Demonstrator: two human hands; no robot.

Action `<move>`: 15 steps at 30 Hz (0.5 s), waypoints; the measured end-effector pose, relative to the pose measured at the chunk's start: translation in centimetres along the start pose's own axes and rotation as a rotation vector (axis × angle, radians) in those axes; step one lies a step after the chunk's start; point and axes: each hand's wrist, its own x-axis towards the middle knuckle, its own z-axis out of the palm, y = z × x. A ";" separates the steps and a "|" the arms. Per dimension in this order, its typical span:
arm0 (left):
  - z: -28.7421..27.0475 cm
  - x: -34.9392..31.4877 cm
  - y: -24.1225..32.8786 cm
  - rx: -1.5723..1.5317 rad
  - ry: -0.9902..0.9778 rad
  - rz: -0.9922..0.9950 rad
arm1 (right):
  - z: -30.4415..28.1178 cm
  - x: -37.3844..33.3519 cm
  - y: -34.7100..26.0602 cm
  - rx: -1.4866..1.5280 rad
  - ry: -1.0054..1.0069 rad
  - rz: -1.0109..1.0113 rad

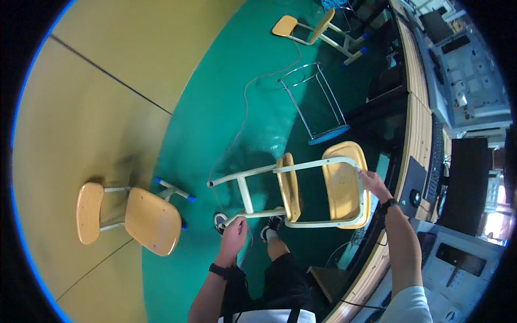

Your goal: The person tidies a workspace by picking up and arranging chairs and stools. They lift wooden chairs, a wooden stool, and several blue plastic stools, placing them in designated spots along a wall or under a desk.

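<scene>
A chair with a pale metal tube frame (243,195) and yellow wooden panels is tipped over in front of me, between both my hands. Its wider panel (344,185) lies at the right and its narrower panel (290,188) nearer the middle. My left hand (234,237) is closed round the end of a leg, close above my shoe. At the far right end, my right hand (374,184) grips the bent tube beside the wider panel; some of its fingers are hidden. Whether the chair touches the floor I cannot tell.
Another wooden chair (153,220) stands at the left, and a third (285,26) at the far side. Beyond my chair, a metal-legged stool (328,134) with a blue seat lies tipped. A thin cable (246,102) crosses the green floor. A long desk (417,129) with computer gear runs along the right.
</scene>
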 end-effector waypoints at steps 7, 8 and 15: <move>-1.7 -3.6 3.2 -0.149 -0.137 0.018 | 5.8 -11.1 -11.2 -0.156 0.008 -0.221; -1.8 -4.4 3.2 -0.131 -0.158 0.027 | 6.0 -12.3 -13.6 -0.108 -0.033 -0.184; 0.0 -9.9 6.3 -0.243 -0.200 0.028 | 16.7 -21.5 -22.6 -0.038 0.087 -0.469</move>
